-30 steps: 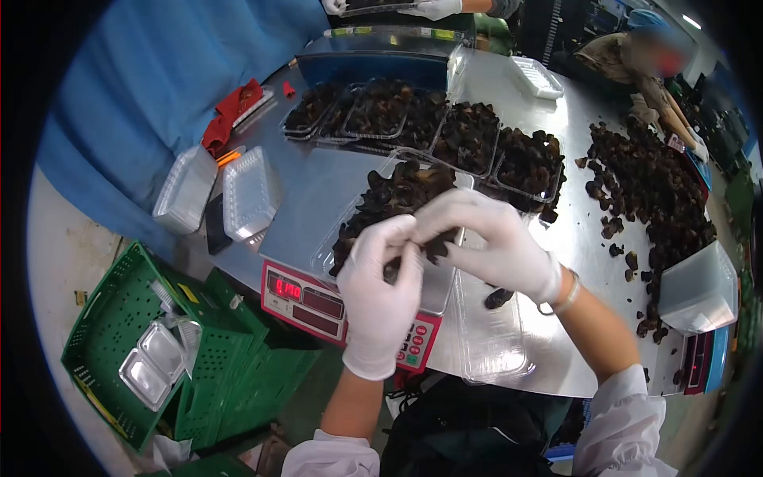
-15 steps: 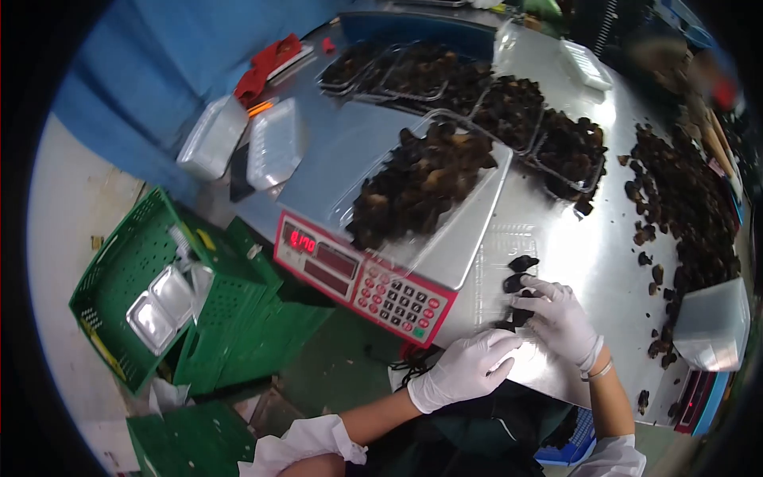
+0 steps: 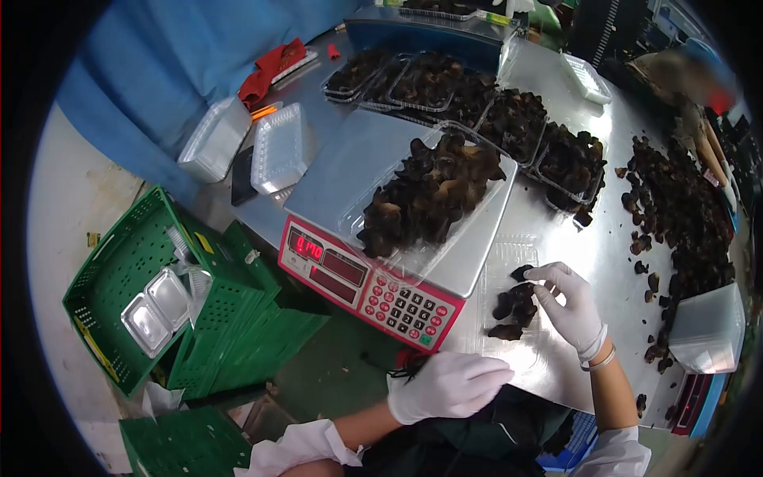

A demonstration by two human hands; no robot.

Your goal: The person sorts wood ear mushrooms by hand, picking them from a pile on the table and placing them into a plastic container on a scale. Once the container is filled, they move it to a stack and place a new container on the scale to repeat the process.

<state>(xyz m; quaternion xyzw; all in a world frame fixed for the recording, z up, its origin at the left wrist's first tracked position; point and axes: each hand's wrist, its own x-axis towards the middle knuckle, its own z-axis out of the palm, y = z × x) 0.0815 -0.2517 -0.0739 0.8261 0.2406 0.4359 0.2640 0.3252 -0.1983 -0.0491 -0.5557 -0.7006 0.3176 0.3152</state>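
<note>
My right hand point(image 3: 570, 308), white-gloved, is over a clear plastic tray point(image 3: 509, 248) on the metal table. Its thumb and forefinger are closed at a small dark wood ear mushroom piece point(image 3: 520, 273). More wood ear pieces point(image 3: 515, 306) lie in that tray below the fingertips. My left hand point(image 3: 453, 385), also gloved, is held at the table's front edge with its fingers pressed together; nothing shows in them. Left of the tray stands a red-framed scale point(image 3: 362, 290) reading 0.170. On its plate sits a clear tray heaped with wood ears point(image 3: 429, 191).
Filled trays point(image 3: 513, 119) line the back of the scale. Loose wood ears point(image 3: 675, 215) spread along the right, near stacked clear containers point(image 3: 707, 327) and a second scale point(image 3: 693, 401). Empty trays point(image 3: 278, 147) stand at the left, above green crates point(image 3: 230, 318). Someone is at the far right.
My left hand has drawn down and left, away from the tray. My right hand has shifted slightly up and right, exposing more wood ear pieces. The scale reading is the same.
</note>
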